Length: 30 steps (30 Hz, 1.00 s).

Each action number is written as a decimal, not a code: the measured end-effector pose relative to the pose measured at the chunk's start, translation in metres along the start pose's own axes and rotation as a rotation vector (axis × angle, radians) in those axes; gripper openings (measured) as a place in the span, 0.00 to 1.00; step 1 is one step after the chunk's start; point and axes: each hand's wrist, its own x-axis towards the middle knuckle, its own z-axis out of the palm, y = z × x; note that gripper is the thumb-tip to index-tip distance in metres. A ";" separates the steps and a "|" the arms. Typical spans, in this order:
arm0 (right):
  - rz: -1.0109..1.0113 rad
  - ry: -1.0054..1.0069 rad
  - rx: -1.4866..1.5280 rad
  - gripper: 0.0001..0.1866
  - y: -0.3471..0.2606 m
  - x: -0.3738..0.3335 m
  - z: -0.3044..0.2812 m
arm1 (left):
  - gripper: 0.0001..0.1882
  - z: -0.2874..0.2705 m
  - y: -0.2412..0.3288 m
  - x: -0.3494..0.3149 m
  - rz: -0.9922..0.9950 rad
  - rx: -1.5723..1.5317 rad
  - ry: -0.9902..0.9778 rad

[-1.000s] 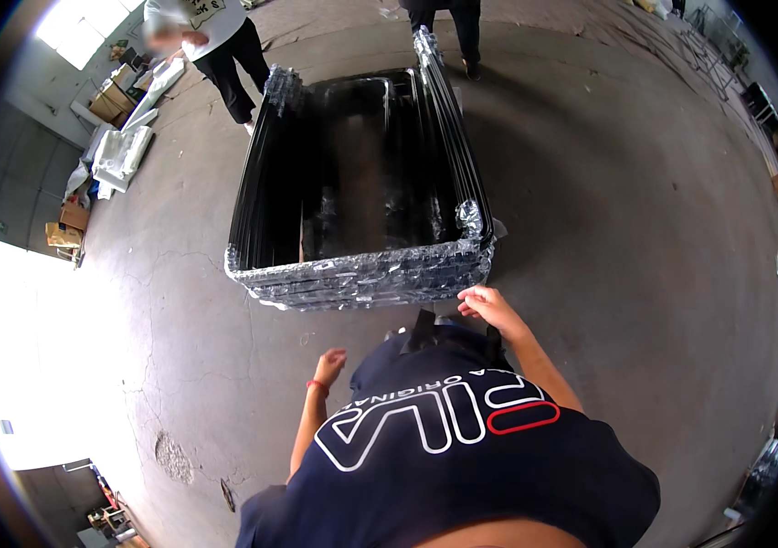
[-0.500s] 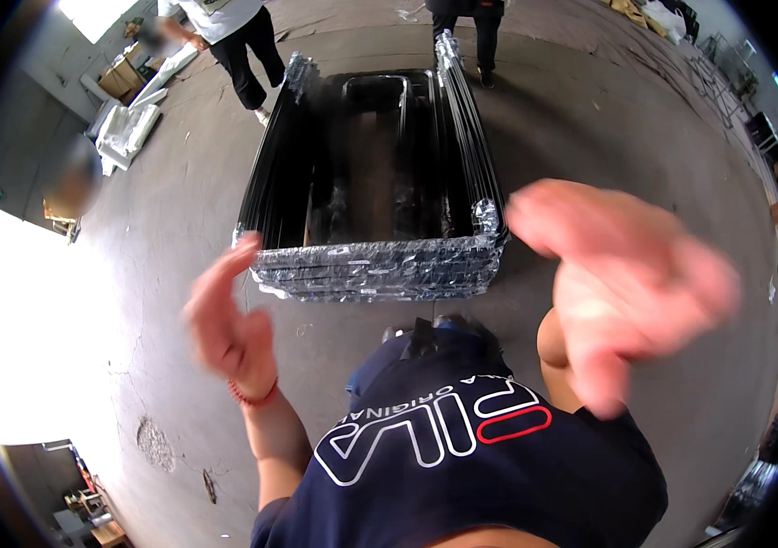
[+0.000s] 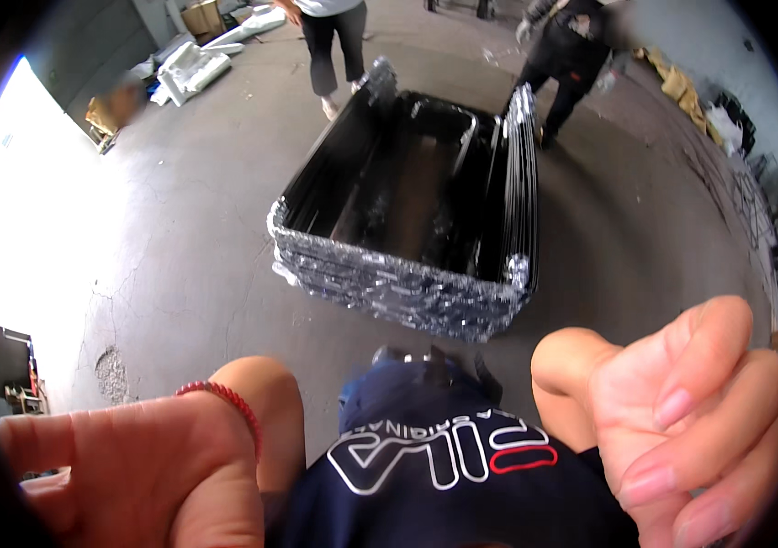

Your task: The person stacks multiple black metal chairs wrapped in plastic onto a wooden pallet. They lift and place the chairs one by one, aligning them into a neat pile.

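Hands (image 3: 156,470) (image 3: 672,420) have come closer in view, loosely spread, before crinkly-wrapped rectangular frames (image 3: 398,290).

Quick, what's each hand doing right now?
Left hand: open, palm showing, nothing seen in it.
Right hand: half-open, fingers loosely curled, nothing seen in it.

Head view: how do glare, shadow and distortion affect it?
Head view: glare washes out the bright opening at left and pales nearby floor; a soft shadow lies right of the stacked black frames; straight edges bow toward the dark rim; left hand and right hand loom large.
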 end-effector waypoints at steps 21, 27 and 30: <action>0.927 -1.351 -0.770 0.12 0.285 -0.305 0.080 | 0.20 -0.464 0.113 -0.400 -1.739 0.508 -2.382; 2.193 -1.252 -0.070 0.12 0.231 -0.512 0.102 | 0.14 -0.571 0.146 -0.415 -2.312 0.435 -1.828; 2.260 -1.071 -0.076 0.11 0.248 -0.486 0.154 | 0.12 -0.644 0.132 -0.384 -2.247 0.490 -1.709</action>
